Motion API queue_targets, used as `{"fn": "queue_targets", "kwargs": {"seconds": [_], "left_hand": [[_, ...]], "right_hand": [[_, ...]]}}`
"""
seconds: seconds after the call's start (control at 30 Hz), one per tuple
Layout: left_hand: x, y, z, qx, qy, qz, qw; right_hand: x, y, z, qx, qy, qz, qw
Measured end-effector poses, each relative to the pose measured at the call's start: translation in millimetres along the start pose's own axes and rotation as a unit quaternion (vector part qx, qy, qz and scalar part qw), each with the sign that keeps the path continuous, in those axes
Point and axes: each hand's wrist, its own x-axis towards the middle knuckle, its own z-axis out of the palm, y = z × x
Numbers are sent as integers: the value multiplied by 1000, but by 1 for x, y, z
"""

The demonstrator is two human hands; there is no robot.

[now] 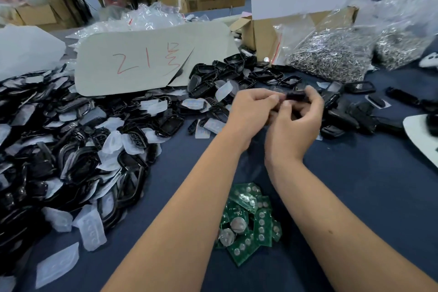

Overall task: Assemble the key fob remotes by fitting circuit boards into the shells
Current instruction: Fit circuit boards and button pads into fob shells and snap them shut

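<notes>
Now, held piece: both hands meet above the middle of the dark blue tabletop (355,197), pinching one small black plastic key fob shell (295,96) between them.
Left hand (251,114): fingers curled, thumb and fingertips closed on the shell's left end.
Right hand (298,123): fingers curled over the shell's right end and far edge, thumb pressing from the near side.
Shell axis: its long side runs left to right between the two hands, roughly level; whether a board already sits inside is hidden by the fingers.
Next supply: the heap of green circuit boards with silver coin cells (248,218) lies near, straight below the hands and between the forearms; I judge the right hand slightly the closer, though either could drop back to it.
Counts: one shell in hand; roughly ten to a dozen boards in the heap, overlapping so an exact count fails.
Loose stock: the big pile of black shells and translucent white rubber pads (71,149) fills the left, far too many to count.
Far side: a grey card with red writing (142,61) and two clear bags of small metal parts (331,54).
</notes>
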Motion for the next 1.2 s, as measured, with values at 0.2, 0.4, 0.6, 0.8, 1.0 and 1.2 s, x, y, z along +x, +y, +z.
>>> {"fn": "queue_targets", "kwargs": {"seconds": [0.2, 0.4, 0.6, 0.8, 1.0, 1.2], "left_hand": [[10, -5, 20, 29, -52, -16, 998], [4, -5, 5, 117, 14, 50, 992], [-19, -6, -43, 312, 145, 174, 923], [-41, -16, -93, 290, 245, 174, 909], [-43, -21, -109, 206, 305, 152, 917], [-44, -26, -111, 173, 299, 134, 929]], "right_hand": [[5, 1, 1, 38, 37, 60, 997], [-4, -2, 1, 2, 10, 3, 1000], [-10, 0, 10, -164, -173, -108, 965], [10, 5, 42, -412, -305, -223, 829], [22, 7, 65, -455, -319, -269, 787], [33, 9, 57, -379, -255, -208, 865]]}}
